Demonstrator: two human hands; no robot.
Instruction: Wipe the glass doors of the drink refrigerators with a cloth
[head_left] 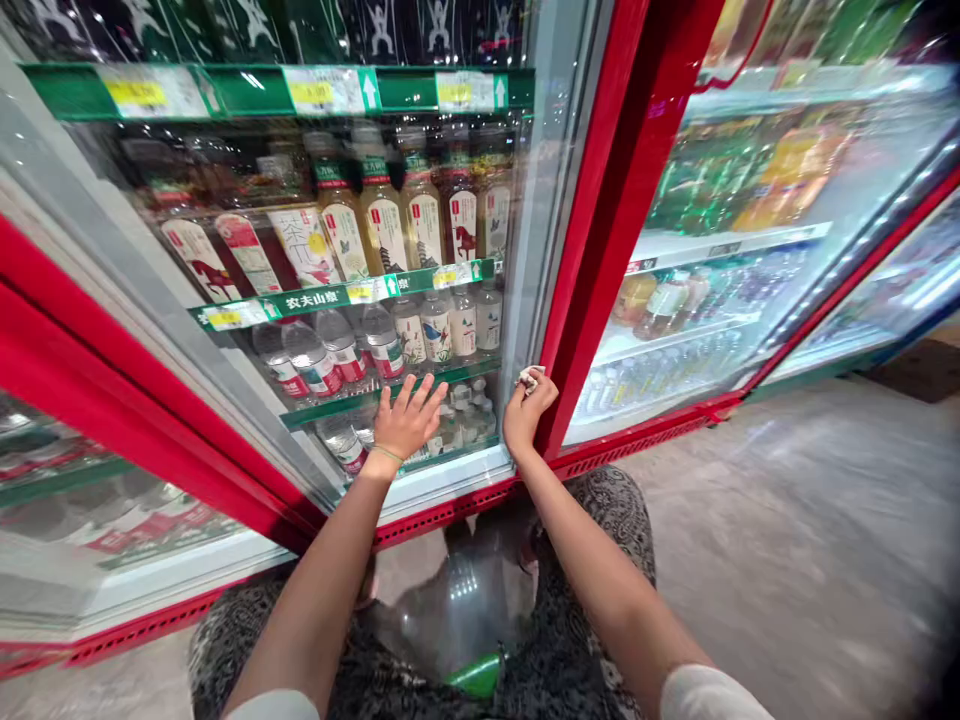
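My left hand [407,418] lies flat against the glass door [442,205] of a red-framed drinks fridge, its fingers spread and holding nothing. My right hand [529,412] is at the door's vertical edge, beside the red frame [559,330]. A small crumpled white item [530,378], perhaps paper or tissue, is pinched in its fingers. Behind the glass, bottled teas [382,235] stand on the upper shelf. Bottled water [379,340] stands on the lower shelf, just above my hands.
A neighbouring fridge door [750,180] with more bottles angles away on the right, and another door [97,480] lies at the left. A grey floor [787,540] spreads to the right. Patterned clothing [607,520] and a green object [476,675] show below my arms.
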